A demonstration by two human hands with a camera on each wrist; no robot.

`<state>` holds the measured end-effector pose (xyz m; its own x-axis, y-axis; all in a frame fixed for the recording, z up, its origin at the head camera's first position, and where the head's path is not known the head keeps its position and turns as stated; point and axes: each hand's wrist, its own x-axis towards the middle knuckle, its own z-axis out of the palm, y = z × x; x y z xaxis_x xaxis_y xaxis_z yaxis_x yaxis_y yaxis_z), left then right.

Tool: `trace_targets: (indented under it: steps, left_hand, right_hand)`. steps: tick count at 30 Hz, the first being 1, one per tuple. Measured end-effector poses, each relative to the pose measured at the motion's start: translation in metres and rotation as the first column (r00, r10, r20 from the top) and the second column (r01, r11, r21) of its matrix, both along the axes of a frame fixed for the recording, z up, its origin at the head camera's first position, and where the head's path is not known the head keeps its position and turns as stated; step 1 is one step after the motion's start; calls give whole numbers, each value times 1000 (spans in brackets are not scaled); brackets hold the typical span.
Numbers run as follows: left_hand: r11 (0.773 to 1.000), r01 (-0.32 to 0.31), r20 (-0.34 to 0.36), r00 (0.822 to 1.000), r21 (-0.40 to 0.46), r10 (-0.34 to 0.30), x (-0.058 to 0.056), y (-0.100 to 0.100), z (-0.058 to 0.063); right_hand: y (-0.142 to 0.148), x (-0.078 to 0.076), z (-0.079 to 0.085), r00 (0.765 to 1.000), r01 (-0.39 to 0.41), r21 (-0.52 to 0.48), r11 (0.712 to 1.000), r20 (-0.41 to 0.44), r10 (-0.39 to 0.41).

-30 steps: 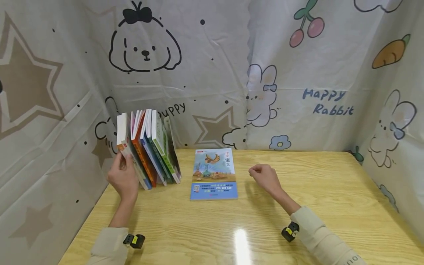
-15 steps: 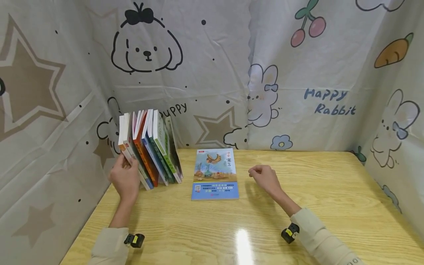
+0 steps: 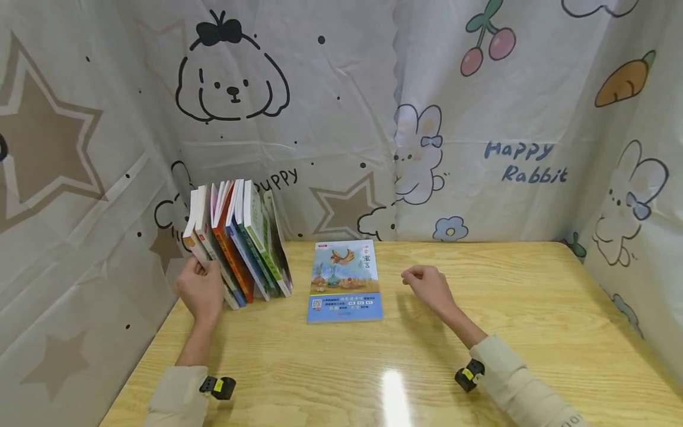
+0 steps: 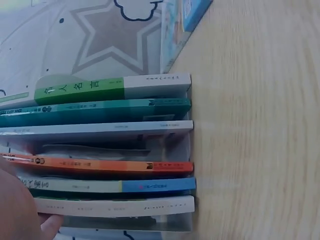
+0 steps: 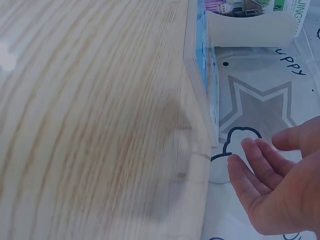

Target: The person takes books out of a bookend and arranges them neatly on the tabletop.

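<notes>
My left hand (image 3: 200, 289) is at the near left end of a row of upright books, its thumb and fingers pinching the spine of a white book (image 4: 115, 206). That book has an orange spine top and stands in the row, slightly apart at the top from its neighbour. Beside it are an orange book (image 3: 232, 255), a teal book (image 4: 95, 110) and a green-and-white book (image 3: 259, 228). A blue picture-covered book (image 3: 344, 276) lies face up mid-table. To its right, my right hand (image 3: 427, 286) hovers over the wood, fingers loosely curled and holding nothing.
The wooden table (image 3: 480, 332) meets a printed cloth (image 3: 341, 136) at the back and both sides. A pale curved plate (image 5: 255, 30) stands at the right end of the row. Black wrist cameras (image 3: 219, 387) sit on both sleeves.
My left hand has slid slightly down the spine. The top of the white book has parted a little from its neighbour, toward the left. The right hand and flat book have stayed put.
</notes>
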<state>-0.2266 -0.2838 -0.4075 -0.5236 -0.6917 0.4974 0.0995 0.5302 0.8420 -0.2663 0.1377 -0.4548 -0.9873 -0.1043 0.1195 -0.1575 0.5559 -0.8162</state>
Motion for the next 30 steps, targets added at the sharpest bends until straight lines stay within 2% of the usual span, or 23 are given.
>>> trace_targets:
  steps: [4,11,15,18,21,30]
  left_hand:
    - [998,-55,-19,998,-23,55,-1,0,0]
    - [1000,-30,-22,999,4,30,4,-1,6]
    - [999,-47,-5,999,-26,47,11,0,11]
    - [998,-44,12,999,-38,45,16,0,15]
    - [999,-32,10,999,-14,32,22,1,21]
    - [1000,-10,-75,997,-1,10,35,2,46]
  right_hand:
    - [3,1,-2,1000,-4,-7,1000,5,4]
    - [5,3,-1,1000,-13,-17,1000,-3,13]
    - [6,2,0,1000,-11,-20,1000,-6,11]
    - [6,2,-1,1000,-13,-13,1000,-7,13]
    - [7,2,-5,999,-32,-6,999,-5,31]
    - [7,3,-6,999,-42,-13,999,2,42]
